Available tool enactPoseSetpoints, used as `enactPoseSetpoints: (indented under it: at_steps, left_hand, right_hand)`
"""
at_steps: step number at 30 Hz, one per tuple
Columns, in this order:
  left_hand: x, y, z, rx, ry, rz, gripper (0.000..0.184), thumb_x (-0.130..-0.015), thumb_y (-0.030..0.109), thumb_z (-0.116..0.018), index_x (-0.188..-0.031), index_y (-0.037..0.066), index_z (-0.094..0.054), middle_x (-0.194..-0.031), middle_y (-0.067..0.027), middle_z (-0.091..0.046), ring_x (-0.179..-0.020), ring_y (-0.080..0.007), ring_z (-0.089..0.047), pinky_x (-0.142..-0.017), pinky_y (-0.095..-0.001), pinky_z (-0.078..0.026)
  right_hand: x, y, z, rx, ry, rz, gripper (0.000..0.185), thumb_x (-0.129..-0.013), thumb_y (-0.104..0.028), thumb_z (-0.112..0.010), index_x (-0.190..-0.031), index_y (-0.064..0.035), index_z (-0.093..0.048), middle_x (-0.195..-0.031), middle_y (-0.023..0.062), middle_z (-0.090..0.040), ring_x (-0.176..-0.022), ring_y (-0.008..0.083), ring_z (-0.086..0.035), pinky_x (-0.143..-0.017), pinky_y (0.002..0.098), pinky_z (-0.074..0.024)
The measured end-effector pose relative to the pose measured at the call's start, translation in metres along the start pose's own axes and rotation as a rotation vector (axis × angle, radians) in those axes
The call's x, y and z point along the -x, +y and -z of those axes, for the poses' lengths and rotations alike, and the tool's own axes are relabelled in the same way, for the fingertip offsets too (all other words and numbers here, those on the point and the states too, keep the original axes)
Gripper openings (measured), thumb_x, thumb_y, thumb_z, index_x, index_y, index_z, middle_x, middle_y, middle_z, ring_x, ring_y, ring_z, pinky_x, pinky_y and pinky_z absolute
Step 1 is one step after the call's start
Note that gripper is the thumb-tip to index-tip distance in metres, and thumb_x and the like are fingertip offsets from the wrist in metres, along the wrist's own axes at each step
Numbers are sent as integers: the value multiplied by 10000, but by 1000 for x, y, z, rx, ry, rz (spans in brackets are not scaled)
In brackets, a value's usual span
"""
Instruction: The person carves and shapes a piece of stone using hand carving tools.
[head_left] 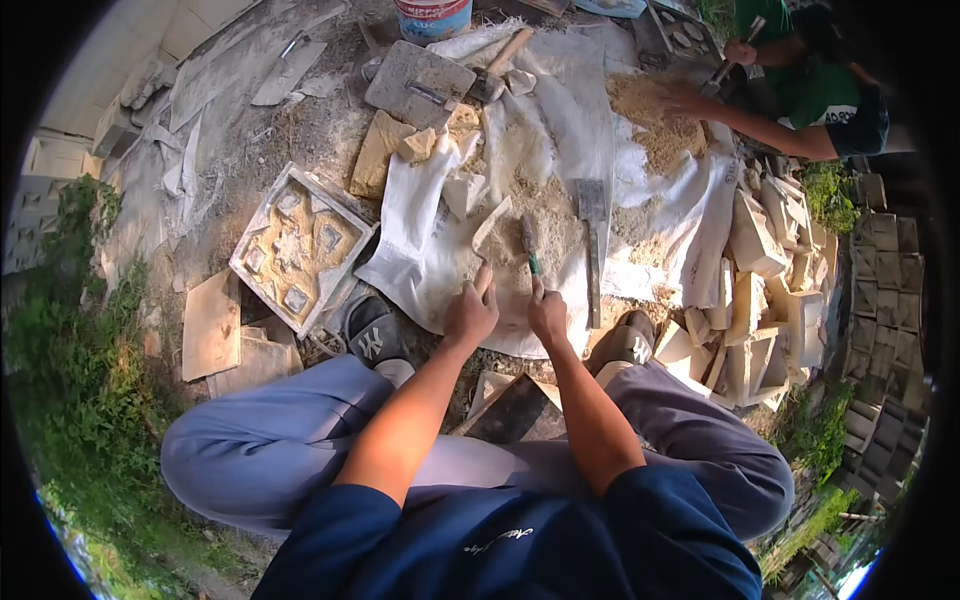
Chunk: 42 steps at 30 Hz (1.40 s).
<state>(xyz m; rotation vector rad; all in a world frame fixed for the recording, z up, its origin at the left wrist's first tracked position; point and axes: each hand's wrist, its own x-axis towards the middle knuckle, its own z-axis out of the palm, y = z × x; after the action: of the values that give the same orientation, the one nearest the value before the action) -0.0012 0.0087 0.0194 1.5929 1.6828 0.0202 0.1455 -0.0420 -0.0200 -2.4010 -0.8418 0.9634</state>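
The left hand [470, 314] is closed around the rounded wooden handle of a trowel [492, 228], its blade pale with grit. The right hand [547, 313] is wrapped around the green grip of a narrow tool [529, 236], slim, brownish and dusty. Both tools are over a creased white sheet [405, 215] strewn with coarse, tan sand [562, 240]. Farther left, a squarish frame [299, 248] surrounds raised, sandy shapes; at right, angular, rough-edged blocks [757, 235] lie piled.

Left tool's handle [484, 279] looks wooden; right tool's blade [528, 233], rough, dull metal; creased sheet [408, 222], matt cloth.
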Motion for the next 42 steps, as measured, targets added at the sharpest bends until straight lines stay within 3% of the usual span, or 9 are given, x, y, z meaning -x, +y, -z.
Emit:
enactPoseSetpoints:
  at_steps: [8,10,14,16,19,34,36,40,42]
  left_hand:
    - [0,-7,-4,47,69,-65,451,-925,403,-517,-1059,-25,-559,-888,-316,-642,-875,-496,-618,-759,-535,-493]
    - [2,-2,0,24,43,-33,424,-922,384,-522,-1035,-25,-544,-872,-317,-642,-863,-486,-626,-753,-536,-498]
    - [2,2,3,-6,24,-31,402,-920,362,-525,-1022,-26,-532,-867,-315,-642,-850,-475,-635,-738,-530,-507]
    - [0,-11,-7,-30,64,-87,409,-922,369,-520,-1022,-27,-535,-870,-312,-643,-842,-473,-638,-727,-529,-510]
    - [2,-7,-2,-36,94,-146,420,-926,384,-512,-1018,-25,-541,-889,-306,-645,-844,-469,-639,-722,-526,-513]
    - [0,-5,-6,13,85,-96,408,-922,377,-524,-1001,-22,-560,-867,-287,-654,-841,-462,-641,-723,-513,-517]
    - [-6,0,1,4,64,-55,391,-915,363,-538,-994,-19,-564,-871,-286,-655,-841,-461,-640,-725,-516,-514]
    - [-3,-11,-5,-24,62,-69,403,-903,371,-553,-983,-24,-556,-878,-306,-650,-854,-463,-641,-738,-523,-513]
    - [-2,-10,-6,-24,74,-88,409,-904,375,-549,-981,-27,-551,-878,-309,-648,-855,-462,-641,-735,-524,-513]
  right_hand:
    - [6,-22,5,-259,145,224,653,-987,-477,-433,-649,74,-528,-548,247,-493,-512,354,-475,-545,478,-375]
    - [5,-6,-3,-23,-16,-52,643,-971,-482,-432,-781,94,-645,-736,349,-604,-778,522,-601,-720,528,-462]
    - [0,-16,15,-7,-46,-95,682,-957,-517,-448,-727,97,-637,-722,331,-613,-755,477,-631,-712,514,-468]
    - [0,-23,16,-137,14,34,695,-956,-530,-472,-603,67,-521,-549,233,-538,-494,324,-479,-532,463,-382]
    - [4,-28,12,-222,90,138,675,-972,-499,-459,-593,58,-495,-539,231,-524,-480,326,-432,-517,453,-360]
    - [8,-9,-5,-22,80,42,609,-968,-444,-475,-700,82,-624,-642,319,-570,-642,486,-598,-589,534,-426]
    - [3,-15,-1,-72,21,-14,636,-957,-479,-477,-706,85,-629,-639,316,-575,-618,476,-591,-595,528,-425]
    - [9,-30,3,-291,130,134,630,-992,-445,-458,-599,48,-442,-490,115,-370,-510,177,-308,-482,417,-289]
    - [11,-38,10,-332,189,207,608,-998,-428,-448,-627,52,-491,-492,147,-429,-477,236,-343,-491,436,-300]
